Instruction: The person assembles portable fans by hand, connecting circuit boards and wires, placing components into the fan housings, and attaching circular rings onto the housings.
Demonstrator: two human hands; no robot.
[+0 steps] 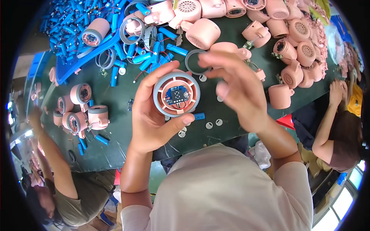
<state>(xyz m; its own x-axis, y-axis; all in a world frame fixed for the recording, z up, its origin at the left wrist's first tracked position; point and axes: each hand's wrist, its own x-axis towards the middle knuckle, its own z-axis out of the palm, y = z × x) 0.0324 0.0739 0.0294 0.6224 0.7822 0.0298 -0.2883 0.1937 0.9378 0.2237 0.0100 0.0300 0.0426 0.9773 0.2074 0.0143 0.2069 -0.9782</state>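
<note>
My left hand [148, 125] is wrapped round a pink plastic housing [193, 95], its open end facing up. A grey ring [157, 96] edges that end, and a small blue circuit board [176, 94] sits inside. To the right, my right hand [244, 94] is raised with thumb and fingers apart, slightly blurred, nothing visible in it. Its fingertips overlap a loose grey ring [189, 69]; whether they touch it I cannot tell. Below the housing, a blue battery cell [199, 116] lies on the table near several small white discs [209, 125].
Blue wired cells fill a blue tray [73, 73] at the far left. Many pink housings [202, 34] are piled at the back and right of the dark green table [127, 154]. More housings [98, 116] stand left. Co-workers' arms [58, 165] show at both sides.
</note>
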